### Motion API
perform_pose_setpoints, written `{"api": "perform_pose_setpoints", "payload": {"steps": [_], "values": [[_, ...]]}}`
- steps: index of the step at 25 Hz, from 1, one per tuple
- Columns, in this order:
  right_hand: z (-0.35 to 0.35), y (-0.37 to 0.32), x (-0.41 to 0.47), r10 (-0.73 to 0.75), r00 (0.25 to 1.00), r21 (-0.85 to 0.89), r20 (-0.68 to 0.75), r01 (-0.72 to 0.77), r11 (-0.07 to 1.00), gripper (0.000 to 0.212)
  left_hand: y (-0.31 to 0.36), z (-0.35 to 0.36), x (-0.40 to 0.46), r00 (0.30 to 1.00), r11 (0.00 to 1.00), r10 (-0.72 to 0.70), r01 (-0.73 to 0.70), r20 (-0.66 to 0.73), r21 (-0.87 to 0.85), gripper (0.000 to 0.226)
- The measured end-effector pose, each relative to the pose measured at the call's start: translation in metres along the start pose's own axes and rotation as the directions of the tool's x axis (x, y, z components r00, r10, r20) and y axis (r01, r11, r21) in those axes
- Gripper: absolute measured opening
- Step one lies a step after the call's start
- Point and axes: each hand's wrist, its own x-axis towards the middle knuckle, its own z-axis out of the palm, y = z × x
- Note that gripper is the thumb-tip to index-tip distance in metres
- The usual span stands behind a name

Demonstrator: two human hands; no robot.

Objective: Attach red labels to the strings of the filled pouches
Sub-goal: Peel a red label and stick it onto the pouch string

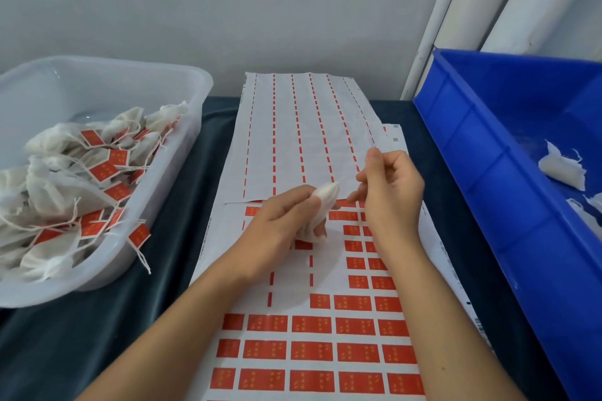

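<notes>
Hands meet over the partly used label sheet, which lies flat in the middle of the dark-covered worktop. Above that sheet's upper rows the left hand has its fingers curled round a small white filled pouch, whose rounded top pokes out past the knuckles. Just right of the pouch, the right hand pinches something thin between thumb and forefinger; it looks like the pouch's string, but the strand is too faint to be sure. Red labels fill the sheet's near rows, while its upper left part is stripped bare. At the sheet's far end, overlapping it, lies an emptied backing sheet showing only red dashes. Left of the label sheet stands a clear plastic tub holding finished pouches with red tags on their strings. Right of it stands a blue crate with a few white unlabelled pouches inside.
</notes>
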Motion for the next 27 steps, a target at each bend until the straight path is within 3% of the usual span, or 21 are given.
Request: {"api": "perform_pose_setpoints", "payload": {"steps": [2, 5, 9, 13, 17, 19, 23, 25, 27], "values": [[-0.002, -0.003, 0.003, 0.148, 0.984, 0.186, 0.1, -0.165, 0.969, 0.028, 0.001, -0.004, 0.0, 1.0, 0.999, -0.025, 0.025, -0.002, -0.021, 0.041], [-0.006, -0.006, 0.004, 0.256, 0.904, 0.483, 0.341, -0.403, 0.777, 0.027, 0.003, -0.002, 0.002, 1.0, 1.0, 0.002, -0.002, 0.007, 0.004, 0.047], [-0.009, -0.007, 0.004, 0.263, 0.875, 0.516, 0.406, -0.457, 0.724, 0.022, 0.004, -0.001, -0.001, 0.992, 0.999, 0.005, -0.01, 0.127, 0.041, 0.04], [-0.006, -0.004, 0.003, 0.244, 0.905, 0.354, 0.349, -0.369, 0.86, 0.025, 0.004, -0.001, -0.001, 0.963, 0.989, -0.034, -0.007, 0.268, 0.148, 0.042], [-0.003, 0.0, 0.001, 0.232, 0.907, 0.128, 0.353, -0.292, 0.948, 0.026, 0.002, -0.01, -0.001, 0.984, 0.999, 0.027, -0.019, 0.174, -0.048, 0.044], [-0.002, 0.0, -0.002, 0.184, 0.897, 0.012, 0.402, -0.206, 0.978, 0.021, -0.002, -0.012, 0.002, 0.993, 0.966, 0.045, -0.016, 0.105, -0.259, 0.041], [0.001, -0.003, -0.007, 0.044, 0.858, -0.047, 0.512, -0.023, 0.999, 0.016, -0.007, -0.014, 0.009, 0.998, 0.833, 0.03, 0.0, 0.046, -0.553, 0.036], [0.001, -0.004, -0.009, -0.023, 0.829, -0.054, 0.559, 0.064, 0.996, 0.014, -0.007, -0.016, 0.011, 0.999, 0.783, 0.03, -0.007, 0.027, -0.621, 0.035], [-0.001, -0.006, -0.01, -0.095, 0.791, -0.025, 0.604, 0.139, 0.99, 0.012, -0.007, -0.016, 0.012, 1.0, 0.795, -0.004, -0.004, -0.012, -0.606, 0.035]]}}
